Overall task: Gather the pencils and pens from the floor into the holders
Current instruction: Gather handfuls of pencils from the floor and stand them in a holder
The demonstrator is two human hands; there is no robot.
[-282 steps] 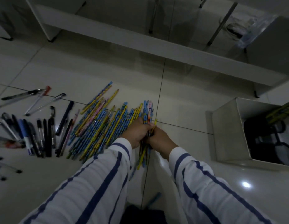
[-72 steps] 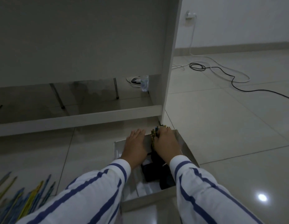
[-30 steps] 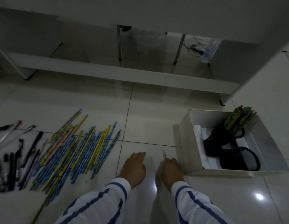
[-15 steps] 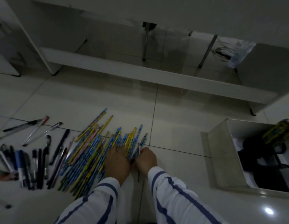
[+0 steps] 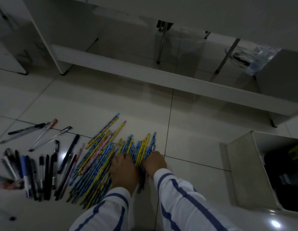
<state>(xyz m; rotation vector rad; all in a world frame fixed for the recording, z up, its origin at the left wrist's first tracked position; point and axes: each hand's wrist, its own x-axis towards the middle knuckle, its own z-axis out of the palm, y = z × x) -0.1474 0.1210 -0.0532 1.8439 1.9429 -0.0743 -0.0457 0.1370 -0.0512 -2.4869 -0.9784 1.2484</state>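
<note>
striped sleeves (image 5: 181, 194): nearest the camera, both arms reaching forward over the floor (image 5: 186, 124).
left hand (image 5: 124, 172): back up, laid on the near right part of the pile, fingers fairly straight and pressing down.
right hand (image 5: 154, 162): just beside the left, at the pile's right edge, fingers curled down over a few sticks, apparently clasping them.
pencils (image 5: 98, 159): one fanned pile, blue, yellow and some pink, flat on the floor, tips pointing away and to the right.
pens (image 5: 36, 170): dark row touching the floor left of the pile, with several loose ones beyond it, untouched.
white box (image 5: 241, 172): on the floor well to the right, open top; a black holder (image 5: 281, 174) stands inside with some pencils already in it, mostly cut off by the frame.
white furniture rail (image 5: 178, 80): farthest, across the floor behind everything.
step in hand, as judged: bunching another handful between the two hands. next move likely calls for squaring the bundle, closing both hands round it, then carrying it right to the holder without shedding strays.
</note>
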